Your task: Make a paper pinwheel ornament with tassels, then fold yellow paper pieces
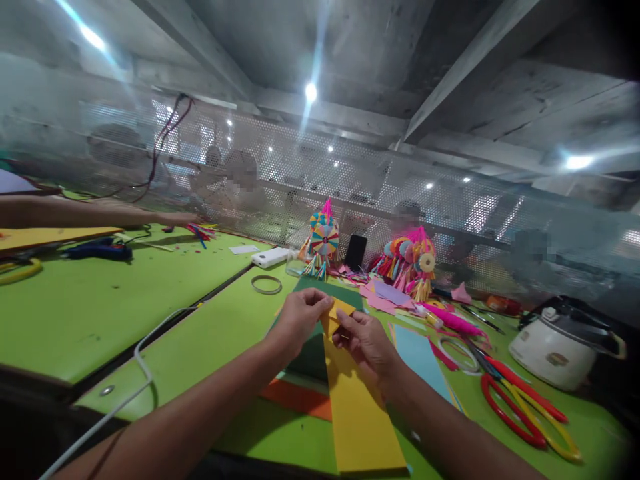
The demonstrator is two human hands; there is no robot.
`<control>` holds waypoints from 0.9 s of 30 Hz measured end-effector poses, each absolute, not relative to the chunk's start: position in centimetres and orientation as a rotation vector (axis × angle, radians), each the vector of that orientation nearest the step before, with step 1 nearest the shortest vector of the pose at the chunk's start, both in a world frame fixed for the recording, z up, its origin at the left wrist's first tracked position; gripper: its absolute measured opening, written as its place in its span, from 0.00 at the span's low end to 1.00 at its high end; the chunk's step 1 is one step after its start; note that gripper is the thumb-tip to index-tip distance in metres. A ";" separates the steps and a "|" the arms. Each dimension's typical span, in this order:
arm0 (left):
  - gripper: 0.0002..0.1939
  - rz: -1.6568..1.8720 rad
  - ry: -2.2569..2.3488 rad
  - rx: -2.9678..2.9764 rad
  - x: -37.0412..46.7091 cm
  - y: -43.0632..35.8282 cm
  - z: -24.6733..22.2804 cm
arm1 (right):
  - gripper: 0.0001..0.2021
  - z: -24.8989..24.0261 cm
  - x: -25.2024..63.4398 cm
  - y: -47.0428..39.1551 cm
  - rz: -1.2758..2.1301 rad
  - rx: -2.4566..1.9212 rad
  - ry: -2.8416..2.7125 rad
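My left hand (pixel 306 315) pinches the far end of a long yellow paper strip (pixel 363 413), thumb and fingers closed on it. On the strip's other side, my right hand (pixel 367 340) also grips that end, where the paper looks folded over. The near end of the strip hangs toward me, past the table's front edge. Under my hands lie dark green sheets (pixel 309 357), with an orange sheet (pixel 295 398) showing below them. Light blue sheets (pixel 425 363) lie just right of my right hand.
Red- and yellow-handled scissors (pixel 530 407) and a white pot (pixel 555 350) stand right. Tasselled paper ornaments (pixel 324 240), a phone (pixel 355 252) and pink paper scraps (pixel 383 297) sit at the back. A white cable (pixel 143 360) crosses left. Another person's arm (pixel 90 212) reaches in beyond a glue gun (pixel 97 249).
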State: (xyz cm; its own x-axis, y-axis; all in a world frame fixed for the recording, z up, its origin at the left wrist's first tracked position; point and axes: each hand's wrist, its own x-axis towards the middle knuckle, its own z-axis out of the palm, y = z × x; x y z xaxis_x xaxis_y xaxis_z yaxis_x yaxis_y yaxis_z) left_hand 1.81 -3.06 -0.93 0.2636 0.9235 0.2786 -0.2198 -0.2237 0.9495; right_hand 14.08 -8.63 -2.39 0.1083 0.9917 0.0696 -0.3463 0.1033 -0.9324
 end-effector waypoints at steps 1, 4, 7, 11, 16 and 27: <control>0.13 1.248 0.718 1.367 1.8 -3.1 -0.9 | 0.17 -2.4 14.1 -8.6 1.205 -0.934 -0.934; 0.13 1.235 0.720 1.350 1.9 -3.2 -1.1 | 0.17 -2.5 14.1 -8.6 1.106 -1.008 -0.993; 0.14 1.189 0.720 1.335 1.8 -3.0 -1.3 | 0.17 -2.7 14.3 -8.5 1.018 -1.081 -1.039; 0.19 1.028 0.681 1.324 0.9 -2.6 -1.0 | 0.17 -2.9 14.7 -8.3 0.948 -1.131 -1.077; 0.23 0.868 0.714 1.465 0.1 -2.0 -0.7 | 0.16 -2.6 15.3 -8.2 0.884 -1.151 -1.144; 0.16 0.832 0.660 1.473 0.5 -2.3 -1.1 | 0.14 -2.3 15.3 -8.5 0.937 -1.141 -1.148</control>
State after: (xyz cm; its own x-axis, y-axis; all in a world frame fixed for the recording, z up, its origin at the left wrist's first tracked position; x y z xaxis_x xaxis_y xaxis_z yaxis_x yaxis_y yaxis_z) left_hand 0.52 -2.30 -1.08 0.5750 0.8108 0.1095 -0.0785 -0.0786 0.9938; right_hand 15.35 -8.52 -2.27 0.1866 0.9637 0.1908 0.0060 0.1931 -0.9812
